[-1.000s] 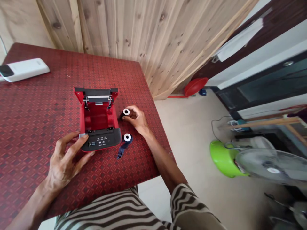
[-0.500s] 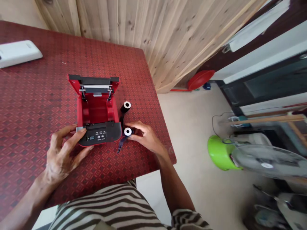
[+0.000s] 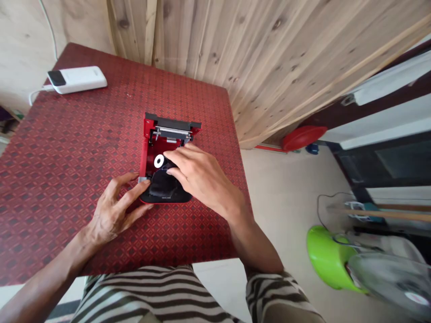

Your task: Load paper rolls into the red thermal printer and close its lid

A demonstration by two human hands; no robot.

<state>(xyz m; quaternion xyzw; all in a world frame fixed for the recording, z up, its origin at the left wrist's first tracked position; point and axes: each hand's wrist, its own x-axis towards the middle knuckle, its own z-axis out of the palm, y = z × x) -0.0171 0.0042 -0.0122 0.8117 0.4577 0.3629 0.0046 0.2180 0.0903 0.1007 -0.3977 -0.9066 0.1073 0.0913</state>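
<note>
A red printer (image 3: 168, 128) stands open on the table, its black-edged lid raised at the far side with a metal roller bar. My right hand (image 3: 202, 179) is over the open compartment, fingers on a black ribbon roll with a white core (image 3: 159, 161). Loose black ribbon film (image 3: 162, 186) drapes over the printer's front and hides its panel. My left hand (image 3: 116, 208) grips the printer's front left corner, fingers by a small grey tab (image 3: 144, 179). Any second roll is hidden under my right hand.
The red patterned table (image 3: 67, 179) ends at a wood-plank wall behind. A white power bank (image 3: 76, 80) with a cable lies at its far left. Beyond the right edge are a pale floor, a red basin (image 3: 303, 137) and a green-based fan (image 3: 336, 264).
My right hand has moved from beside the printer to over its compartment. The black ribbon rolls have left the table and now lie in the printer. The view has shifted.
</note>
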